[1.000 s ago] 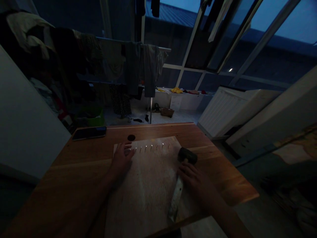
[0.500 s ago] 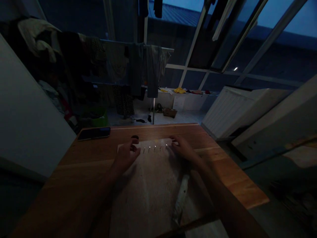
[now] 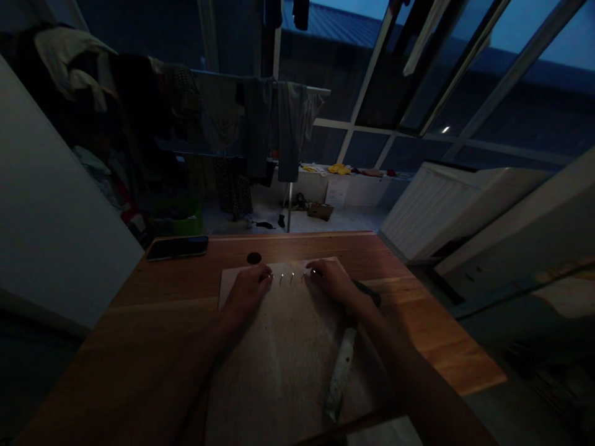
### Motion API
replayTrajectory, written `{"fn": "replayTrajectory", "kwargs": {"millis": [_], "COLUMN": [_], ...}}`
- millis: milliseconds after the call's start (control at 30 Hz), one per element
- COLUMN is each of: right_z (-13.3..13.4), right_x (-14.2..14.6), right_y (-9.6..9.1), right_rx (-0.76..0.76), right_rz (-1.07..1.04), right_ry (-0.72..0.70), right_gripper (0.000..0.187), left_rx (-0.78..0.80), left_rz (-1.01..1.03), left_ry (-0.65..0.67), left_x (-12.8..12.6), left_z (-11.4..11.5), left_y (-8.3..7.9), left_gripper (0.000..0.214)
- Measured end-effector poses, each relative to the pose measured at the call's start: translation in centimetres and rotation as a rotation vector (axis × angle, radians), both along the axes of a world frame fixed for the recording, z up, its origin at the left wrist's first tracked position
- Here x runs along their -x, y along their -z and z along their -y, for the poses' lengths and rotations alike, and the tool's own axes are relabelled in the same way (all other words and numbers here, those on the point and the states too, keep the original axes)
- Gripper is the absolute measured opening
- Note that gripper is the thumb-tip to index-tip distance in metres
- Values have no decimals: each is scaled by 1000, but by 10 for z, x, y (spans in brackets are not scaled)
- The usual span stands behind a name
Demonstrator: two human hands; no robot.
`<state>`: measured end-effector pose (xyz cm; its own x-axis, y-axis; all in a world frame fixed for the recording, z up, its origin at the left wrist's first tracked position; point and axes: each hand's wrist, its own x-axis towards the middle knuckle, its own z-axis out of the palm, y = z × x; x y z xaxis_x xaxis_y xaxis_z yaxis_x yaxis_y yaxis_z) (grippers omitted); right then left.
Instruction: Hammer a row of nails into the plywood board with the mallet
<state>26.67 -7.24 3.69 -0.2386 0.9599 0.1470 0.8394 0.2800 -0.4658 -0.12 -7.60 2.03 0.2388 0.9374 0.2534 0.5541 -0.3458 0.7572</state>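
Note:
A pale wooden board (image 3: 274, 347) lies on the table, with a short row of thin upright nails (image 3: 292, 276) near its far edge. My left hand (image 3: 248, 288) rests at the left end of that row, thumb and fingertips closed around the leftmost nail. At the other end my right hand (image 3: 332, 282) has its fingertips closed around the rightmost nail, whose tip glints between them. A worn, whitish strip-like tool (image 3: 341, 371) with small holes lies on the board below my right forearm. Behind my right wrist shows a dark rounded end (image 3: 369, 292); I cannot tell whether it belongs to that tool.
On the wooden table (image 3: 153, 328) a phone (image 3: 178, 248) lies at the far left. A round dark hole or disc (image 3: 253, 257) is just beyond the board. A pale flat piece (image 3: 385, 432) sits at the near edge. Clothes hang on a rack (image 3: 288, 130) beyond the table.
Both hands have moved inward along the board's far edge to the end nails, and their fingers have closed. The round dark spot and the dark rounded end now show more fully.

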Motion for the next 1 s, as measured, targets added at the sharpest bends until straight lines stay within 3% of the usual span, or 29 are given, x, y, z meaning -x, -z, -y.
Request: {"fn": "replayTrajectory", "kwargs": {"millis": [233,500,633,833,1000], "right_z": [-1,-2,-2,-1,23], "right_x": [10,26,37,50,41], "right_y": [-6,-8,-13,-5,-11], "right_rx": [-10,10,7,10,-11], "right_rz": [39,61,39,31,8], "right_ry": [-40,-120,-152,-186,-189], "right_gripper": [34,27,28,25,25], "left_rx": [-30,-35,-37,6,98], "left_rz": [44,5,89,191,227], "left_ry": [3,61,31,25,51], "left_x": [-8,-27,-31,-26,-32], "left_z": [-1,-6,-7,7,25], "left_y": [1,3,2,1,3], "left_gripper": [9,9,7,5,7]}}
